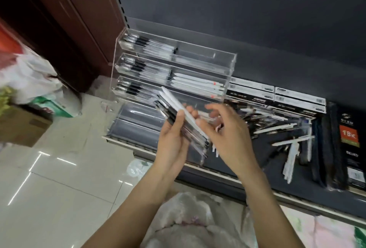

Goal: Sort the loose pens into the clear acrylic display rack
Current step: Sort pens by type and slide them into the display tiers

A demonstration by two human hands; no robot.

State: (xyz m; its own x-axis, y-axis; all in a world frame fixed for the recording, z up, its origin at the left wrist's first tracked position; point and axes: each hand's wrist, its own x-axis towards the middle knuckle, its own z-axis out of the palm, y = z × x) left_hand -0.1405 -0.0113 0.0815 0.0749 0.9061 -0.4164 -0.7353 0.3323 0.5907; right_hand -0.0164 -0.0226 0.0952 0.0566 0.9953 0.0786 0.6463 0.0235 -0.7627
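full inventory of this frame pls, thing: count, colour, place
display rack: one, clear, stepped tiers, left end of shelf
pens in rack: many, black-and-white, upper three tiers
bundle of pens: several, white and dark, in the left hand
loose pens: many, white and black, shelf right of rack
boxes: four or so, black-and-white, behind loose pens
dark packs: a few, black, far right
shelf: one, dark grey
plastic bags: several, white, floor left
cardboard box: one, brown, floor left
left hand: grips bundle
right hand: fingers at bundle
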